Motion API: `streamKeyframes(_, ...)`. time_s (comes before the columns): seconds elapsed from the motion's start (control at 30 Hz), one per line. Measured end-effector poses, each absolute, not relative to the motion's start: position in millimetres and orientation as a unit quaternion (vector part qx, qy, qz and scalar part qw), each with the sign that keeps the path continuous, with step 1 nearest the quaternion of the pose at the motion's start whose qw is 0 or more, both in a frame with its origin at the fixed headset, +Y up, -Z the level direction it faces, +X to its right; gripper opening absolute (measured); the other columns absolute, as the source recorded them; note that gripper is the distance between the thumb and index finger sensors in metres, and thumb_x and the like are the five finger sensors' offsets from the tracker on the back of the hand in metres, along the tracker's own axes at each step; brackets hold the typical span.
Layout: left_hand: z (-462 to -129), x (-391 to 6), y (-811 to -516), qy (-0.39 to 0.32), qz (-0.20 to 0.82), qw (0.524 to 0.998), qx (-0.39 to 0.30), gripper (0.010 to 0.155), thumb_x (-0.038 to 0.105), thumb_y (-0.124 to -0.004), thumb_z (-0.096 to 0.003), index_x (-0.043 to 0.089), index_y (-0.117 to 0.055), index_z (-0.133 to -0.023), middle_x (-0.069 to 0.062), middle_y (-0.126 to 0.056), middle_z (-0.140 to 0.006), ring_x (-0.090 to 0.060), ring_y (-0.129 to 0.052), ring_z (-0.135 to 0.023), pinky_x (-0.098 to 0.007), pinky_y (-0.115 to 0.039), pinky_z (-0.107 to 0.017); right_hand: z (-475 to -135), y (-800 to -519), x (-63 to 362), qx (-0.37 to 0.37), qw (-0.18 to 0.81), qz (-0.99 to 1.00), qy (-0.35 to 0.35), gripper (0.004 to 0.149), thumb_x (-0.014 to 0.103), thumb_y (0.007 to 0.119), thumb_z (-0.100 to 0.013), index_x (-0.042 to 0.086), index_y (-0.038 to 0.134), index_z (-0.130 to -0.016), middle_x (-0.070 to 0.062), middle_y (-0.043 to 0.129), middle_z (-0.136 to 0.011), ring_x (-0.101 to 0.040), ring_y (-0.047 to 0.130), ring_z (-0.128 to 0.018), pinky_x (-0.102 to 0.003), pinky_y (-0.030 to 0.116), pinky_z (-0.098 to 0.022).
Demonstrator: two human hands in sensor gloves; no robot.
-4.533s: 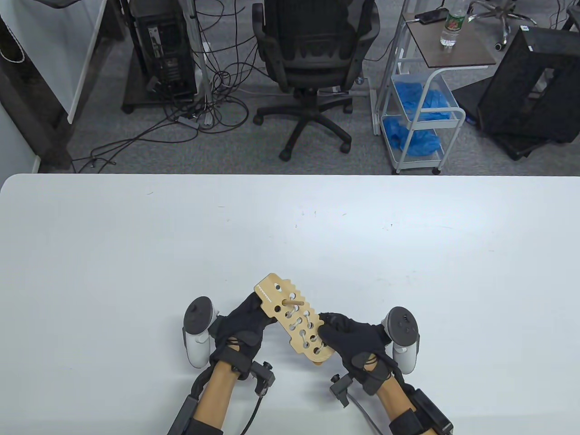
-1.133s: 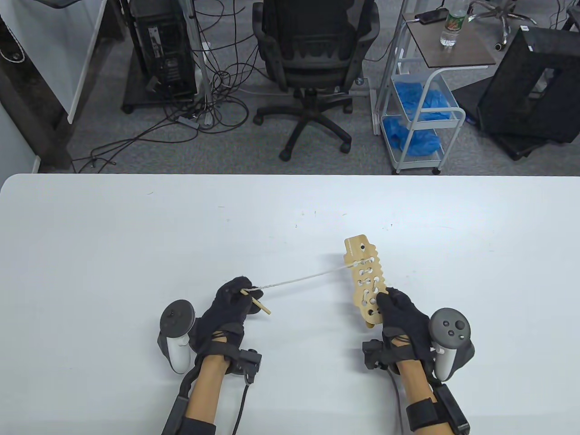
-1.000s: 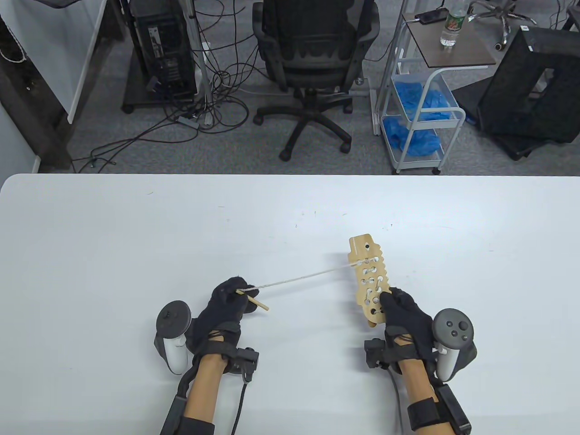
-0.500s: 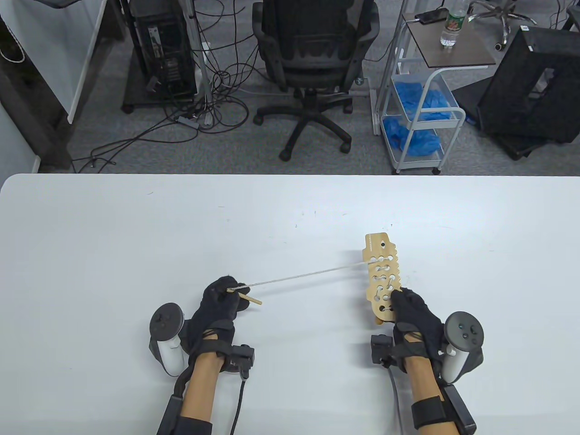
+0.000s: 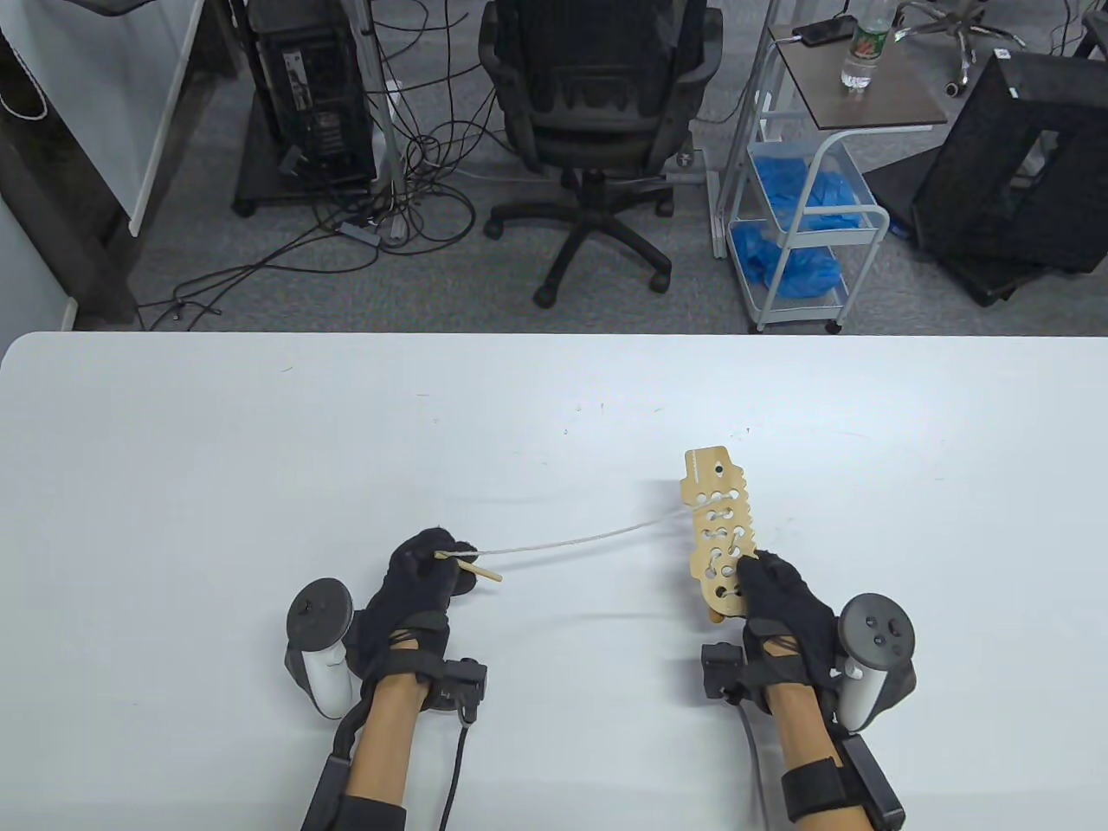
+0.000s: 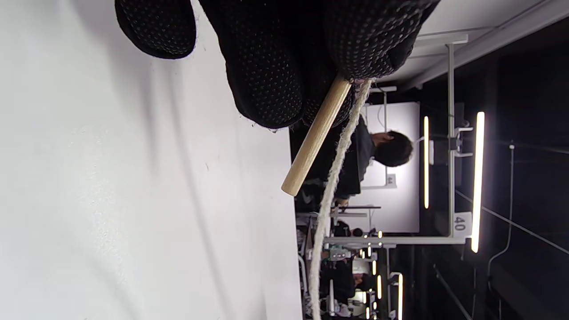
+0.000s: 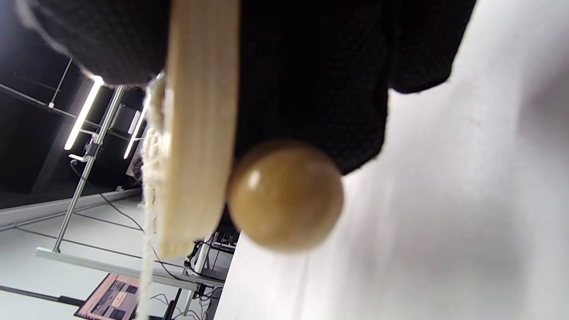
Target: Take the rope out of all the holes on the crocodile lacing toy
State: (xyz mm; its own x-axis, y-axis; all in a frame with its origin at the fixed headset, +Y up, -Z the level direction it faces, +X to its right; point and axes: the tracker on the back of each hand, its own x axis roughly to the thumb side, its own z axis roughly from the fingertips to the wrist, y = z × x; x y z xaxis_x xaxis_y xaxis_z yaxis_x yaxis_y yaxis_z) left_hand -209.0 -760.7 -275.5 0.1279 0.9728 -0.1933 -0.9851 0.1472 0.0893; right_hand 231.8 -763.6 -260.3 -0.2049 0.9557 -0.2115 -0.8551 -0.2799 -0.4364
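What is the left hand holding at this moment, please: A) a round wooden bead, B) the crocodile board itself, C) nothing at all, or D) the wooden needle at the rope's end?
D: the left hand pinches the wooden needle with the rope trailing from it, while the right hand grips the crocodile board.

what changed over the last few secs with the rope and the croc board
The hands moved apart: the left hand drew the wooden needle and rope out leftward, the right hand carried the board right and turned it near upright. In the last half second the taut rope went slack. The lower holes remain laced.
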Motion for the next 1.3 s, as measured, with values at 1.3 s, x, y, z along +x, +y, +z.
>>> streamKeyframes(1.3,-268,-169,-726,-0.008,0.537,0.842,0.050,0.044,0.041,-0.088,-0.0443,0.046,-0.082,-0.087,0.010,-0.100,-0.080,-0.011,-0.098,-0.069,-0.058,-0.069,-0.070,-255,-750,140,0.019,0.491,0.870,-0.045,0.046,0.035,0.086,-0.036,0.006,0.088,-0.071,-0.011,0.109,-0.042,-0.033,0.106,-0.039,-0.060,0.078,-0.048)
